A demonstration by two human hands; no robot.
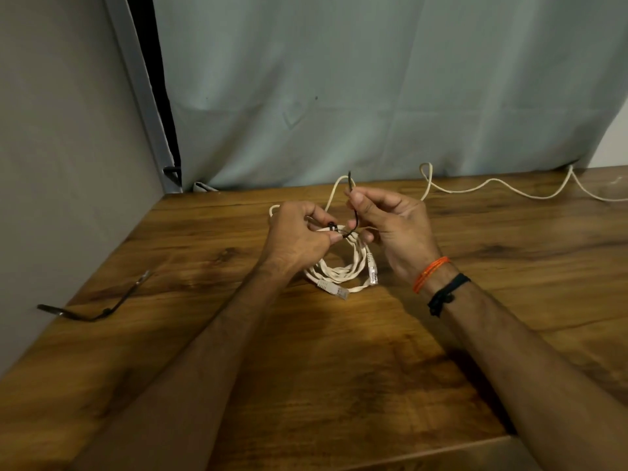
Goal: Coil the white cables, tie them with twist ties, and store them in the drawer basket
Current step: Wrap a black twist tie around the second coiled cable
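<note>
At frame centre the tie (353, 212) is pinched by both hands over the coil (343, 266); its long axis rises toward the right hand (394, 226); the left hand (299, 236) grips its lower end at the bundle.

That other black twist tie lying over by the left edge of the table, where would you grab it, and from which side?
I would pinch the spare twist tie at its raised far end, near, coming from above and from the right. It is thin and bent, and most of it seems to lie flat on the table, so the lifted tip probably gives fingers the easiest purchase. The wall stands close on its left.
</note>
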